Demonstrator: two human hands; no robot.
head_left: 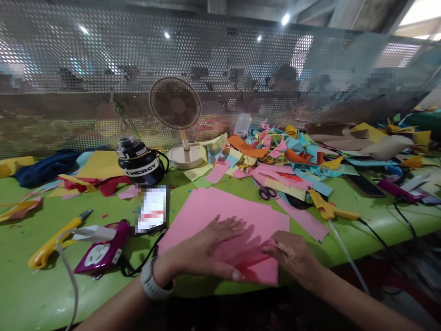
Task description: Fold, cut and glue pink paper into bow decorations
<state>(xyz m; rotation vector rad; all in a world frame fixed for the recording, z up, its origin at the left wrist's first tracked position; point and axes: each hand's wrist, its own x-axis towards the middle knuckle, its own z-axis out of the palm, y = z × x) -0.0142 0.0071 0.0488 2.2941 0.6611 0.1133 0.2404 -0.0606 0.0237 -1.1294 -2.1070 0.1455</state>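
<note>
Pink paper sheets (255, 209) lie stacked and slightly fanned at the front of the green table. My left hand (210, 246), with a pale watch on its wrist, rests flat on the stack, fingers spread. At the stack's right edge is my right hand (292, 255), its fingers curled closed; what they grip is hidden. A red patch (250, 271) shows on the paper between the hands, its kind unclear. Beyond the stack lie dark-handled scissors (267, 192). To the right is a yellow glue gun (329, 209) with a clear glue stick in it.
Left of the paper lie a phone (151, 209), a purple device (106, 248) with a plugged cable and a yellow cutter (57, 243). A black bottle (139, 163) and a fan (175, 105) stand behind. Coloured paper scraps (275, 151) are heaped before a perforated metal screen (220, 55).
</note>
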